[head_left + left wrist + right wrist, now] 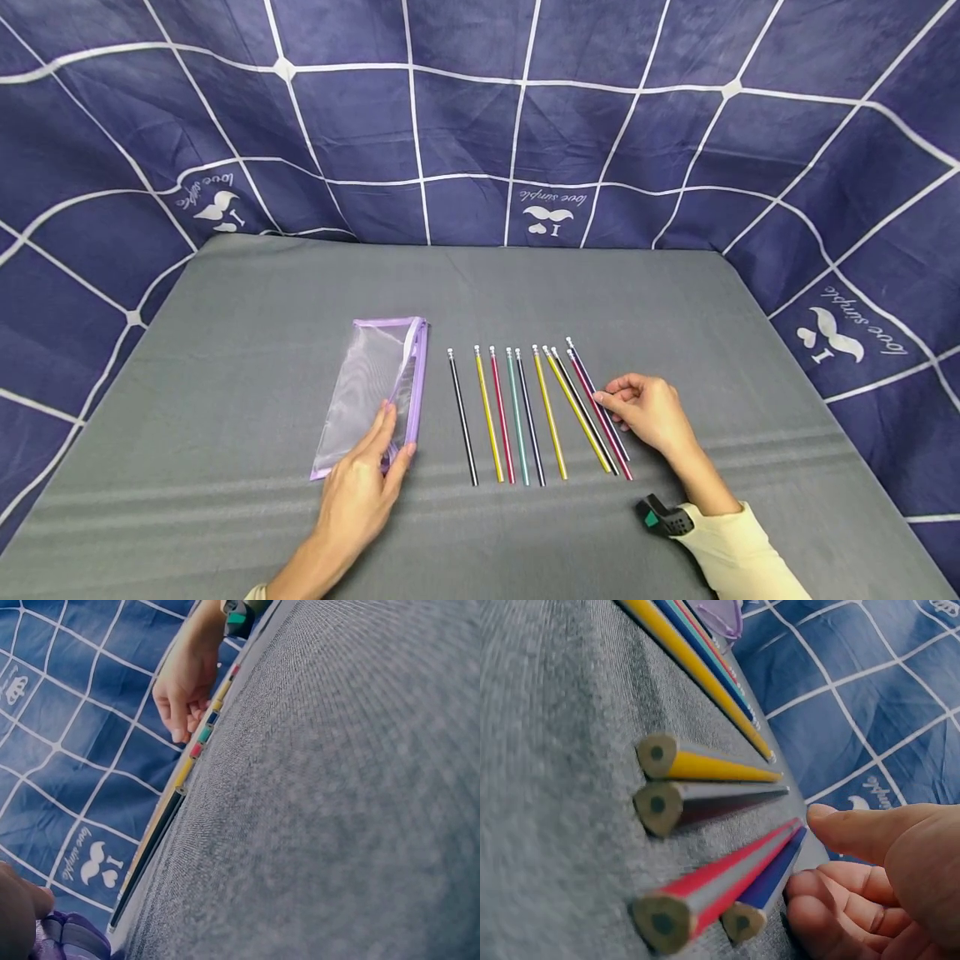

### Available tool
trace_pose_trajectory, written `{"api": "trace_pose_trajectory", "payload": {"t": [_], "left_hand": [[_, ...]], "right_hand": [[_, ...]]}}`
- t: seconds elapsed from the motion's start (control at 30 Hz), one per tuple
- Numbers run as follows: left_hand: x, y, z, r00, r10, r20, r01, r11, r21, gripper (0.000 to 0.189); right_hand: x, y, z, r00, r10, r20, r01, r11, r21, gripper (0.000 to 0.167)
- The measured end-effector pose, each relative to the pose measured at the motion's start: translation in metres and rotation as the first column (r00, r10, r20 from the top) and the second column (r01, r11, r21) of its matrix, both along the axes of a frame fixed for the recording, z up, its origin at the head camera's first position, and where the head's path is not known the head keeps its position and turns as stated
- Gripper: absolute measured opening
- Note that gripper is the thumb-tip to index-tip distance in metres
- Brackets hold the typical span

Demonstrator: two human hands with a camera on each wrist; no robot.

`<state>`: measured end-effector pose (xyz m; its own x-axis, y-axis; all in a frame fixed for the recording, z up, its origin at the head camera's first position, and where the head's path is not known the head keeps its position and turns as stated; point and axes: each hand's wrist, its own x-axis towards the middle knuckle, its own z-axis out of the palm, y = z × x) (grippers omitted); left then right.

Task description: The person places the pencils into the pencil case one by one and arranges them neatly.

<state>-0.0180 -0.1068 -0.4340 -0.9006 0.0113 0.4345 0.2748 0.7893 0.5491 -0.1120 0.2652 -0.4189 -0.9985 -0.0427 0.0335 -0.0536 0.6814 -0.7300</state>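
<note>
A see-through mesh pencil pouch [363,367] with purple edging and a zipper lies at the left. My left hand [360,492] rests on its near right part, long fingers fairly straight and thumb by the zippered edge. Several pencils of different colours lie side by side to the right of the pouch. Above the far right of the row is my right hand [648,408], its fingers loosely bent. Its thumb tip is beside a blue pencil [772,877] and a red pencil [727,889]. In the right wrist view, thumb and lower fingers stand apart; the index finger is hidden.
Grey cloth [480,542] covers the table. A blue curtain [472,125] with white lines hangs behind it and along both sides. A black device with a green patch [663,517] is worn at the right wrist.
</note>
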Motion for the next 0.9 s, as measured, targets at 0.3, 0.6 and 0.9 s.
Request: {"api": "trace_pose_trajectory", "payload": {"t": [0.3, 0.6, 0.9], "left_hand": [[-0.002, 0.0, 0.001, 1.0, 0.018, -0.017, -0.018, 1.0, -0.001, 0.057], [-0.001, 0.0, 0.002, 1.0, 0.019, 0.0, -0.019, 1.0, 0.003, 0.057], [0.0, 0.001, 0.001, 1.0, 0.011, -0.01, -0.011, 1.0, 0.008, 0.056]], "right_hand": [[-0.009, 0.007, 0.0, 0.99, 0.049, 0.131, -0.031, 0.99, -0.137, 0.024], [-0.013, 0.008, 0.003, 0.968, 0.084, 0.235, -0.028, 0.972, -0.232, 0.026], [-0.013, 0.01, 0.002, 0.962, 0.104, 0.251, -0.038, 0.965, -0.258, 0.024]]}}
